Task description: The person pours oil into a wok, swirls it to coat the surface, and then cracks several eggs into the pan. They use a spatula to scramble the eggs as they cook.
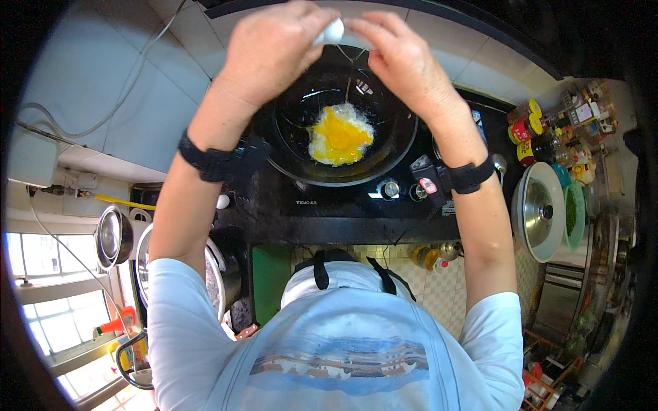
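Above the far side of a black wok, my left hand holds a white eggshell piece in its fingertips. My right hand is close beside it, its fingers bent around what looks like another pale shell part, blurred and mostly hidden. Thin strands of egg white hang from between the hands down into the wok. In the wok's bottom lies cracked egg, with yellow yolk spread over whitening egg white. A black strap is around each forearm.
The wok sits on a black gas stove with knobs at its front. A white egg lies left of it. To the right are a spoon, a glass lid, a green bowl and jars. Metal bowls stand left.
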A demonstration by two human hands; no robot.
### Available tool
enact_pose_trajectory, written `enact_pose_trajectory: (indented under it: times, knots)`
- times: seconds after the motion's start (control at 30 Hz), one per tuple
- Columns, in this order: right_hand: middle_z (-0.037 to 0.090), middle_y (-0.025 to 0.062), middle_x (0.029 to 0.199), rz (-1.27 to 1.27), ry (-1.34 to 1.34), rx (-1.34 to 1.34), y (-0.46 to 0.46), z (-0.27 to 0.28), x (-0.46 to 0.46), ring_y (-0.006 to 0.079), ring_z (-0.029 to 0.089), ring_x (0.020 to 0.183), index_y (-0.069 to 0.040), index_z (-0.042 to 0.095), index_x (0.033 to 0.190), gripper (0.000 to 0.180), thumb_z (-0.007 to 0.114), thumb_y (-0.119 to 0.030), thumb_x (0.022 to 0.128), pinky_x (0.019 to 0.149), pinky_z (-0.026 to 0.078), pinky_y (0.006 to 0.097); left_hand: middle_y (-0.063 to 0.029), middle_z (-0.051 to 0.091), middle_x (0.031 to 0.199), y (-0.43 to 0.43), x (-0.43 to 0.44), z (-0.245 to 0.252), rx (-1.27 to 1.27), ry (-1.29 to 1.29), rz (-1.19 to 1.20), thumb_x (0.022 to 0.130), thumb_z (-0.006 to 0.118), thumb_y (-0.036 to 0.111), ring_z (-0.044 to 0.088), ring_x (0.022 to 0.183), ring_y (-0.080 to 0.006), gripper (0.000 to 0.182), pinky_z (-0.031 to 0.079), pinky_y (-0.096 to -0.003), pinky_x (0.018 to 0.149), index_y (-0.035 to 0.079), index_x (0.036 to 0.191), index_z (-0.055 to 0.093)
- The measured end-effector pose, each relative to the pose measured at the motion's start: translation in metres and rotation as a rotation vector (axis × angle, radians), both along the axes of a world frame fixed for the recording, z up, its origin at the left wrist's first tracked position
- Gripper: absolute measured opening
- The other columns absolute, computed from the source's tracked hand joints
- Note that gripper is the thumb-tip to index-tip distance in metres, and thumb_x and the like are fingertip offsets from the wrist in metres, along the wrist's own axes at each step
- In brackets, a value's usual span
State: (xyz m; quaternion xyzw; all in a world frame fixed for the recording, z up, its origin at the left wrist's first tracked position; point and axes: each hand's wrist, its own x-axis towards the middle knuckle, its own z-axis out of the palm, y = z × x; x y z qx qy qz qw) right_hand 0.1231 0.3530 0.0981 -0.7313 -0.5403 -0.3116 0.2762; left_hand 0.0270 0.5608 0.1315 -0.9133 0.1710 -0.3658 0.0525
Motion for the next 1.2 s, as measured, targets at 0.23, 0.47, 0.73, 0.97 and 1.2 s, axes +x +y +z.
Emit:
enact_pose_trajectory:
  times: [0.23, 0.47, 0.73, 0.97, 1.2]
  knots:
    - [0.062, 0.0145, 0.124, -0.192, 0.22, -0.211, -0.012, -0.033, -0.005, 0.0303, 0.065, 0.109, -0.012, 0.063, 0.128, 0.044, 0.061, 0.004, 0.088, 0.089, 0.058, 0.0358, -0.0112, 0.069, 0.101, 0.008, -0.014, -0.015, 0.044, 0.152, 0.216, 0.085, 0.069, 0.02, 0.069, 0.09, -0.0306, 0.031, 0.056, -0.0403, 0.075, 0.013, 0.115, 0.062]
    - [0.063, 0.018, 0.121, -0.037, 1.41, -0.023, -0.008, -0.109, -0.019, 0.0327, 0.063, 0.114, -0.002, 0.06, 0.13, 0.045, 0.071, -0.016, 0.088, 0.1, 0.052, 0.0421, -0.0169, 0.07, 0.088, -0.008, -0.016, -0.089, -0.244, 0.493, 0.347, 0.081, 0.071, 0.016, 0.07, 0.084, -0.0338, 0.025, 0.055, -0.0422, 0.073, 0.005, 0.102, 0.062]
    - [0.057, 0.0223, 0.12, 0.73, 2.248, 0.777, -0.011, -0.094, -0.055, 0.0354, 0.063, 0.108, 0.002, 0.049, 0.126, 0.054, 0.068, -0.038, 0.094, 0.09, 0.059, 0.0442, -0.0072, 0.07, 0.089, -0.051, -0.009, -0.077, -0.847, 0.778, 0.006, 0.08, 0.08, 0.025, 0.065, 0.078, -0.013, 0.043, 0.052, -0.0252, 0.063, 0.0, 0.113, 0.069]
    - [0.056, 0.0276, 0.128, 1.29, 2.137, 1.324, -0.135, -0.084, -0.062, 0.0365, 0.061, 0.109, 0.002, 0.055, 0.123, 0.039, 0.061, -0.022, 0.093, 0.089, 0.059, 0.0431, -0.0031, 0.068, 0.097, -0.09, -0.057, -0.054, -1.467, 0.648, -0.085, 0.082, 0.079, 0.03, 0.056, 0.073, -0.0079, 0.045, 0.045, -0.0209, 0.062, 0.011, 0.121, 0.07]
    - [0.057, 0.0257, 0.13, 0.963, 1.515, 1.667, -0.47, -0.209, -0.218, 0.0382, 0.064, 0.11, -0.002, 0.052, 0.135, 0.046, 0.055, -0.024, 0.095, 0.084, 0.059, 0.0458, -0.0001, 0.068, 0.1, -0.146, -0.131, -0.107, -1.373, 0.72, 0.193, 0.09, 0.07, 0.04, 0.053, 0.072, -0.0021, 0.055, 0.036, -0.0153, 0.061, 0.008, 0.133, 0.059]
